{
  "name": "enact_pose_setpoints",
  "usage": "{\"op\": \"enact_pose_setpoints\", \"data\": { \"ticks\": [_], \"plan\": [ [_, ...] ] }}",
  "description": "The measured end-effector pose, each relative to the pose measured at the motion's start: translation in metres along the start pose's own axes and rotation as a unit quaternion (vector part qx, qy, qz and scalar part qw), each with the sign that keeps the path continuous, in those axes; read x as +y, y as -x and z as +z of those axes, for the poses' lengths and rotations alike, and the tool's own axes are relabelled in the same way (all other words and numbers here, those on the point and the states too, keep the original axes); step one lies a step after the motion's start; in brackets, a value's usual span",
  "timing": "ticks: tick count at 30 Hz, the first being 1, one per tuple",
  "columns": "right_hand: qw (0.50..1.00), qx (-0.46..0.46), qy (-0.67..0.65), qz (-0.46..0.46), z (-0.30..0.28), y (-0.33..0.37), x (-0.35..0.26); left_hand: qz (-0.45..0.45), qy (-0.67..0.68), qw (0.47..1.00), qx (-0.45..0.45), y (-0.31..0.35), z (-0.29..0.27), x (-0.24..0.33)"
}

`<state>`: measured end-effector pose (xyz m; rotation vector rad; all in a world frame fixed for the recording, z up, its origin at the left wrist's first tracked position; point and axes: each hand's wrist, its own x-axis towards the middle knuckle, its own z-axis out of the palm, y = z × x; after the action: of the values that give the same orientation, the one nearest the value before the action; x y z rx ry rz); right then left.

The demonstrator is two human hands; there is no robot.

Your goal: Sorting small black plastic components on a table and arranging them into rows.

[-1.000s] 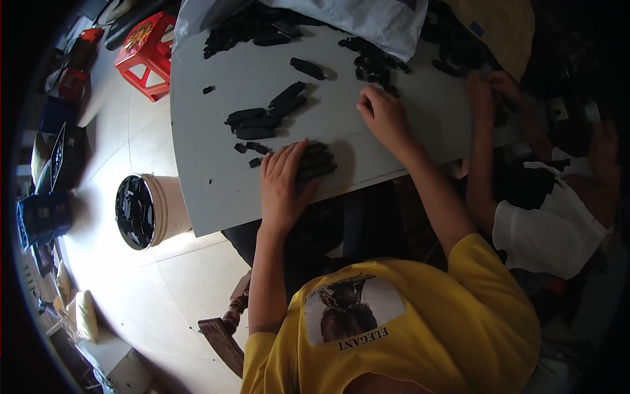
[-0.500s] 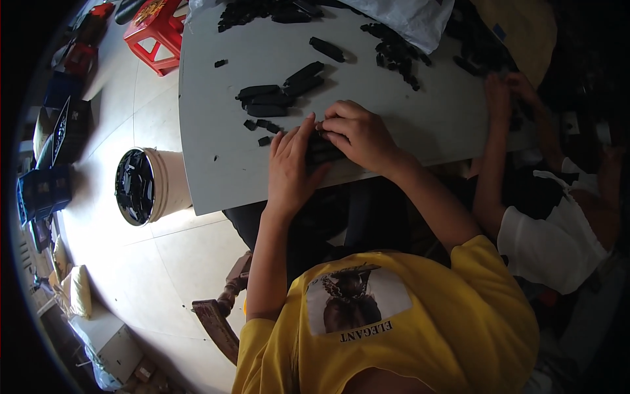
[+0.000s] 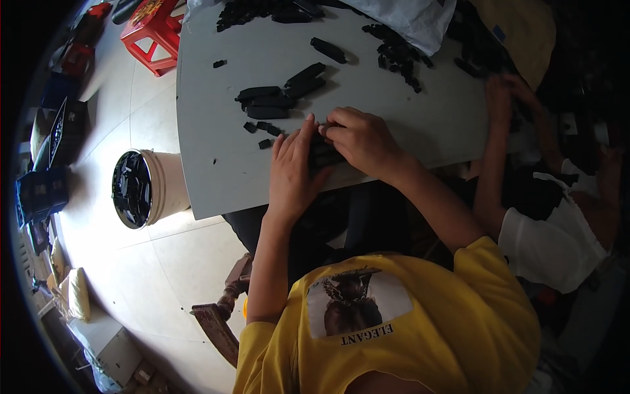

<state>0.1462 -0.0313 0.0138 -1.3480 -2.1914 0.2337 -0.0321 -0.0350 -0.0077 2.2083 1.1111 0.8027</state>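
Starting left: white bucket (image 3: 161, 187) of black parts on the floor, just beside the grey table (image 3: 216, 177). Left hand (image 3: 293, 172) lies palm-down, fingers flat, over a small pile of black parts (image 3: 323, 155) at the near table edge. Right hand (image 3: 362, 141) is curled over the same pile, touching the left fingertips; can't tell what it grips. Stack of long black pieces (image 3: 279, 98) sits just beyond. Co-worker's hand (image 3: 502, 98) at far right.

Black parts (image 3: 323, 152) under fingers (image 3: 303, 134); grey table (image 3: 216, 171); red stool (image 3: 152, 29); white bucket (image 3: 164, 185), contents apparently black; yellow shirt (image 3: 453, 328).
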Motion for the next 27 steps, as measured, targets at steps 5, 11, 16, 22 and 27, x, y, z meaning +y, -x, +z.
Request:
{"op": "enact_pose_setpoints", "data": {
  "ticks": [5,11,16,22,27],
  "plan": [
    [0.990,-0.075,-0.058,0.101,-0.004,-0.015,0.004,-0.006,0.009,1.000,-0.009,-0.001,0.000,0.002],
    [0.983,-0.150,0.021,0.104,-0.007,-0.036,-0.017,-0.016,0.010,1.000,-0.015,-0.003,-0.001,-0.003],
    [0.970,-0.216,0.026,0.105,-0.014,-0.047,0.003,0.012,0.008,1.000,-0.004,-0.001,0.002,-0.003],
    [0.994,0.073,0.071,-0.025,0.018,-0.070,0.027,0.024,-0.005,1.000,-0.009,-0.001,-0.004,0.000],
    [0.978,0.046,0.201,-0.005,0.036,-0.072,0.036,0.052,-0.013,0.998,-0.010,-0.002,0.005,-0.006]
  ]
}}
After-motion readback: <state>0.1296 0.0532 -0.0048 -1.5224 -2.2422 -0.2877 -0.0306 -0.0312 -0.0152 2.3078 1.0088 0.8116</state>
